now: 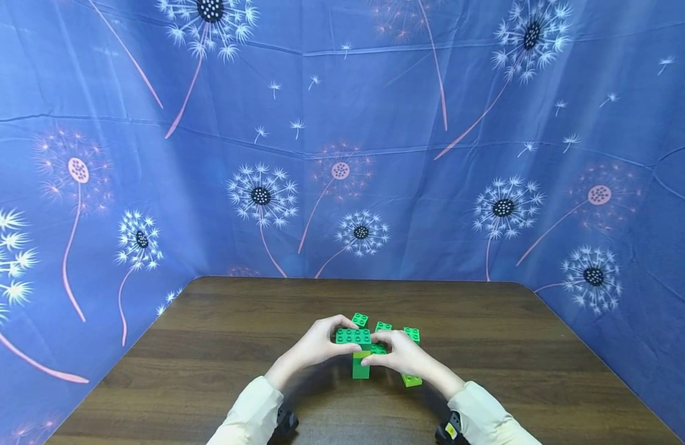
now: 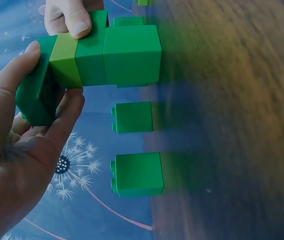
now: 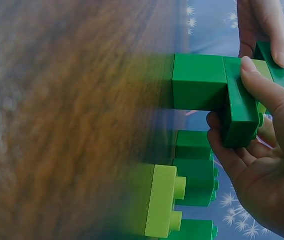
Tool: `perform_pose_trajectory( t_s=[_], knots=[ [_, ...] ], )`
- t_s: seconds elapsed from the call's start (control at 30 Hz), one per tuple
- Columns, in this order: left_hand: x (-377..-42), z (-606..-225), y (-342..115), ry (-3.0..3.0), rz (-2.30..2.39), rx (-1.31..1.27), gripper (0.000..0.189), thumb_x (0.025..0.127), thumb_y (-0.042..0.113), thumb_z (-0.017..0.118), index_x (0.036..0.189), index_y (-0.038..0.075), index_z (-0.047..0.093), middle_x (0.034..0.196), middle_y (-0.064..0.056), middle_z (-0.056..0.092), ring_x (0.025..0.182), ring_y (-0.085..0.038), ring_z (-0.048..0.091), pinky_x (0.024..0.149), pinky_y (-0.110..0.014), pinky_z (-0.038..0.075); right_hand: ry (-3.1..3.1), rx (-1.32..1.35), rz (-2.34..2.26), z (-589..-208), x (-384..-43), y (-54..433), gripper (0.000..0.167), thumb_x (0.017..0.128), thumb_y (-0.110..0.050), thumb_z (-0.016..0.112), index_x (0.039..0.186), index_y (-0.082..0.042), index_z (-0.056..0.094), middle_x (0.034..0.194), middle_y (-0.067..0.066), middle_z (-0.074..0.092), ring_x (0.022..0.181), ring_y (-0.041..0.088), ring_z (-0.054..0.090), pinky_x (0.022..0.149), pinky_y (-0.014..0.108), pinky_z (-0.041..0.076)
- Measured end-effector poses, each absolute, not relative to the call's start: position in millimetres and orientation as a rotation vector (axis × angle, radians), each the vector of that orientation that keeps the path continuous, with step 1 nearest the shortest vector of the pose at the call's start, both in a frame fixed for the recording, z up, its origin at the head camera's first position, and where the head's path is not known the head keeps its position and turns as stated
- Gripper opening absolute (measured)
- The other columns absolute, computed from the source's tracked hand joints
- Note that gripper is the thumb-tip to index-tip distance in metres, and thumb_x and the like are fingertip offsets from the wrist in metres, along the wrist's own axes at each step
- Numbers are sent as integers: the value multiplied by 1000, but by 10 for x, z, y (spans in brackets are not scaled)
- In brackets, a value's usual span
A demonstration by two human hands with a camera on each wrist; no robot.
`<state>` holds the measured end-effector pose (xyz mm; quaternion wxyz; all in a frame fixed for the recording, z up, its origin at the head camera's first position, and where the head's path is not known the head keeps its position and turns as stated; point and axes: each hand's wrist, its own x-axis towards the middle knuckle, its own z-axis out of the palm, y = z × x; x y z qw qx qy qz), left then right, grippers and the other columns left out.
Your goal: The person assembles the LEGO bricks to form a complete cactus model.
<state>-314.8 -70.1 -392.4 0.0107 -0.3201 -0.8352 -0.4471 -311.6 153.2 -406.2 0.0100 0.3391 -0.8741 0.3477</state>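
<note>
The left hand (image 1: 319,342) pinches the top green brick (image 1: 348,335) over the lime brick (image 2: 64,62); the right hand (image 1: 402,352) pinches the long green brick (image 3: 237,97) beneath, above the bottom green brick (image 3: 199,77) on the worktop (image 1: 242,321). Probably best: brace low, keep everything square, press straight down.

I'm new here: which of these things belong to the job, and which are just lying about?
In the job:
bottom green brick
second green brick, right fingers gripping it
stacked lime brick
top green brick, left fingers gripping it

Lying about, seemingly:
three loose green bricks
loose lime brick
</note>
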Motion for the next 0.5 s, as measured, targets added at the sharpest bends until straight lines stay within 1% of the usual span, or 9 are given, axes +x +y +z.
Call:
perform_pose_trajectory(
  t_s=[0.27,0.5],
  knots=[
    [-3157,-3931,-685,-2592,-1346,-992,33,80,29,75,106,13,63,92,2,66,73,-1,54,67,-19,46,-2728,1055,1087,-4058,-3111,1535,27,82,-38,70,93,-15,63,76,-8,51,59,2,35,55,20,35],
    [-3170,-3929,-705,-2611,-1296,-1000,33,80,32,75,105,13,65,91,2,66,72,-2,53,66,-20,46,-2728,1057,1089,-4067,-3113,1508,29,81,-38,71,97,-14,65,79,-8,54,60,1,36,55,20,36]
  ],
)
